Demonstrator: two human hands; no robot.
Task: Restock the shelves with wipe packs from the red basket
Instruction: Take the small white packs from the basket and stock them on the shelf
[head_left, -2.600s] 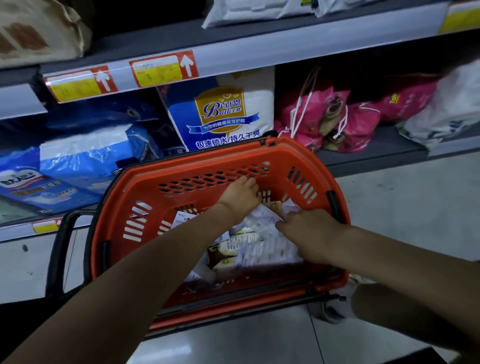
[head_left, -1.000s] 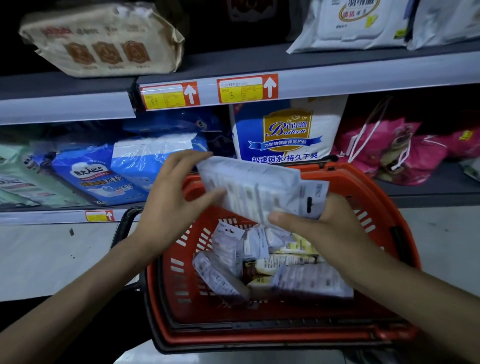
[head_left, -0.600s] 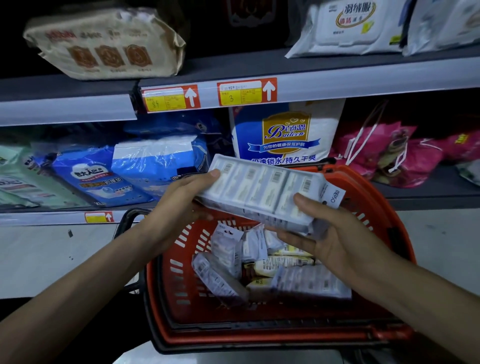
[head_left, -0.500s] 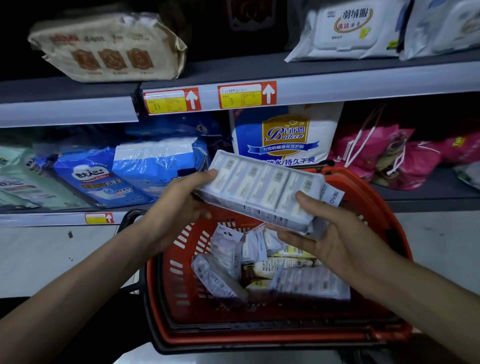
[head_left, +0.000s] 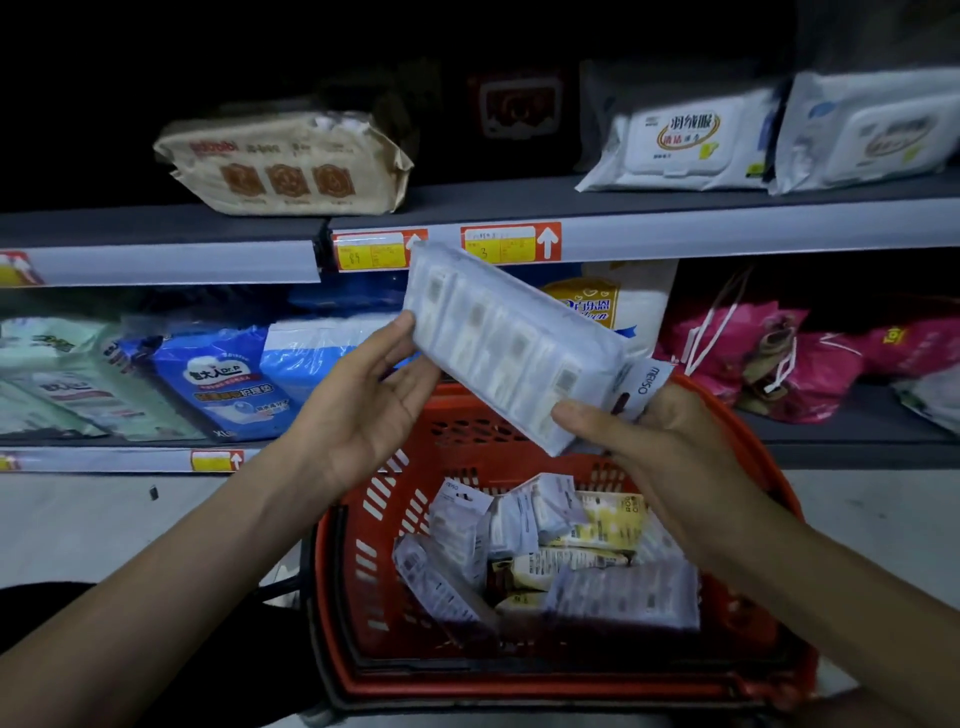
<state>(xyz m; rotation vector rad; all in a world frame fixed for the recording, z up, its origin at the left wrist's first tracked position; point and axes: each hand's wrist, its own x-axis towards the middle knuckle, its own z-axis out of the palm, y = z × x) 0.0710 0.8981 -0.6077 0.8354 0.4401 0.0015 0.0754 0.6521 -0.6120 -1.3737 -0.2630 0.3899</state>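
A long white multi-pack of wipes (head_left: 509, 343) is held tilted above the red basket (head_left: 395, 519), its far end raised toward the upper shelf's edge (head_left: 727, 228). My left hand (head_left: 363, 410) supports the pack's near-left side with the thumb on top. My right hand (head_left: 660, 447) grips its lower right end by the hang tab. Several more wipe packs (head_left: 561, 551) lie jumbled in the basket's bottom.
A beige pack (head_left: 285, 166) and white lidded wipe packs (head_left: 685, 140) sit on the upper shelf, with a dark gap between them. Blue packs (head_left: 223, 374), a white-and-blue bag (head_left: 618, 306) and pink bags (head_left: 769, 358) fill the lower shelf. Grey floor surrounds the basket.
Both hands lifted the multi-pack out of the basket. In the last half second its far end has risen toward the upper shelf's price tags, and my view has tilted up.
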